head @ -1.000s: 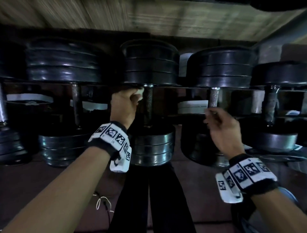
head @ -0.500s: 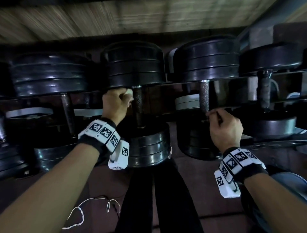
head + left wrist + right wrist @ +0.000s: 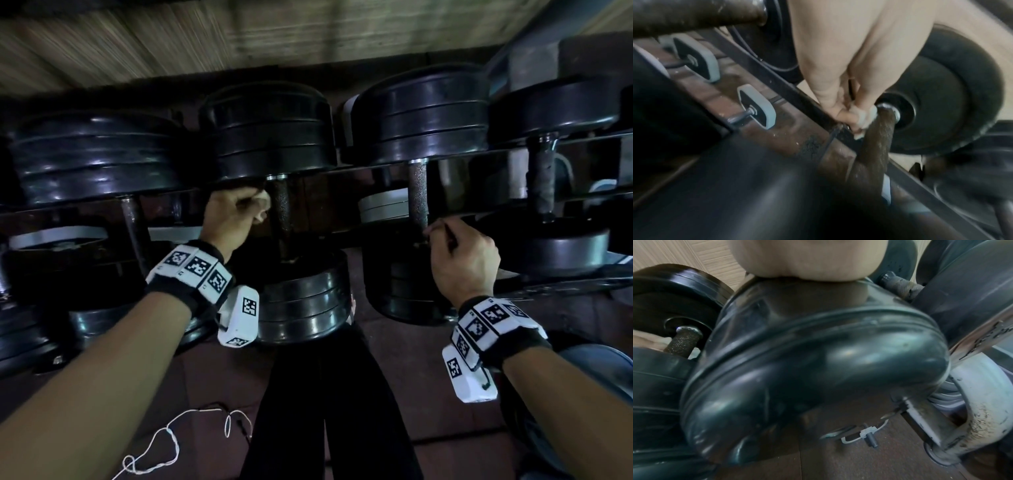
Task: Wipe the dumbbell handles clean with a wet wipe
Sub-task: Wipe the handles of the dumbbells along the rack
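Note:
Black dumbbells lie in a row on a rack. My left hand grips a crumpled white wet wipe and presses it against the left side of the middle dumbbell's knurled handle, close to the far weight. The left wrist view shows the wet wipe pinched in my fingers against that handle. My right hand curls at the near end of the neighbouring dumbbell's handle. Its palm lies on that dumbbell's near weight, which hides the fingers.
Another dumbbell lies to the left, and one with a wrapped handle to the right. Grey-rimmed weights sit lower behind the rack rail. A white cord lies on the brown floor beside my dark trouser legs.
The head view has shifted, so the rack sits further left in the picture. Both hands stay at the same handles, the left still holding the wipe near the far weight.

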### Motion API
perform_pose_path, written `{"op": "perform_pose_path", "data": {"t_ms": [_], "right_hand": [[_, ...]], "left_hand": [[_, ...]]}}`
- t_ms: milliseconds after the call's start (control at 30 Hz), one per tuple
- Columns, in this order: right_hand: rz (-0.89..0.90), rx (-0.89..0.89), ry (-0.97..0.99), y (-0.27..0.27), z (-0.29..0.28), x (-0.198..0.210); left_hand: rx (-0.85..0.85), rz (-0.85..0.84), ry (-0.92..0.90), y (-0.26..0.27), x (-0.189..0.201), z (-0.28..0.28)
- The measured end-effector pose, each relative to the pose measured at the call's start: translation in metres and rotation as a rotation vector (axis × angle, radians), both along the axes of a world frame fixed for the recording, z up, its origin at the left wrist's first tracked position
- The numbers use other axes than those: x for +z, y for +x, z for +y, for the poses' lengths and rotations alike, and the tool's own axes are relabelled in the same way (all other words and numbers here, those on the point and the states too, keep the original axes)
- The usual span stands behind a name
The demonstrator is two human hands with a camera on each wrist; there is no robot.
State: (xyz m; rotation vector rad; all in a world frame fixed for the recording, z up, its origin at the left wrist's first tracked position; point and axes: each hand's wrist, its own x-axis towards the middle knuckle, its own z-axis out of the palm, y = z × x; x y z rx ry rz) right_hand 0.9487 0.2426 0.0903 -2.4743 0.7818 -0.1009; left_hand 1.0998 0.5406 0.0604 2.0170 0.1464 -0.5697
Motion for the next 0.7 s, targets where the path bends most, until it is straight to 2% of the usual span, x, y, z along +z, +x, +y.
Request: {"op": "perform_pose_path", "data": {"t_ms": [100, 200, 267, 367, 400, 500, 600, 667, 700], "right_hand": [[-0.012, 0.001, 0.006, 0.000, -0.001, 0.000], [-0.007, -0.003, 0.000, -0.001, -0.001, -0.001], [-0.001, -0.006, -0.002, 0.000, -0.001, -0.001], [-0.011, 0.001, -0.013, -0.001, -0.001, -0.001], [-0.018, 0.004, -0.018, -0.001, -0.001, -0.002], [-0.023, 0.004, -0.030, -0.002, -0.001, -0.001], [-0.025, 0.006, -0.031, -0.002, 0.000, 0.000], [-0.025, 0.010, -0.041, -0.001, 0.000, 0.000], [-0.026, 0.010, -0.049, -0.002, -0.001, -0.001]], "left_hand": [[-0.217, 0.003, 0.203, -0.027, -0.008, 0.010], [-0.341, 0.148, 0.218, -0.042, -0.010, 0.019], [-0.220, 0.128, 0.137, -0.030, -0.006, 0.013], [0.172, 0.126, -0.123, 0.000, 0.003, -0.004], [0.197, 0.107, -0.149, 0.006, 0.004, -0.007], [-0.060, 0.022, 0.034, -0.005, -0.006, -0.001], [-0.304, 0.135, 0.167, -0.035, -0.014, 0.017], [-0.371, 0.193, 0.184, -0.041, -0.015, 0.019], [-0.351, 0.187, 0.178, -0.036, -0.015, 0.016]]}}
